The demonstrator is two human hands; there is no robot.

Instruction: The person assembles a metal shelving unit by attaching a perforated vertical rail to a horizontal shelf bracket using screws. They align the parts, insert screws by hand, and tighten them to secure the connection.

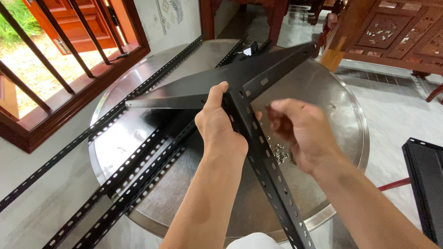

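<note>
Head view: the left hand (220,121) is seen closed around the upper end of a black perforated angle bar (265,168), thumb laid along the edge of a black metal shelf panel (221,83) where the two parts meet. The right hand (301,133) is held just to the right of the bar, fingers curled loosely inward and blurred; whether anything is pinched between them cannot be told. The bar's long axis runs diagonally, from the left hand down and to the right, and its lower end is cut off by the bottom edge of the frame. The shelf panel extends away from the hands, up and to the right, its far end hidden against the wooden furniture (392,37). Below the right hand, a small heap of silver screws (280,154) lies on the round steel bench (341,115), partly hidden behind the bar. To the left of the left hand, more perforated bars (134,180) lie across the bench and floor, pointing diagonally toward the barred window (50,60). A black panel (427,184) is cut off at the right edge.
</note>
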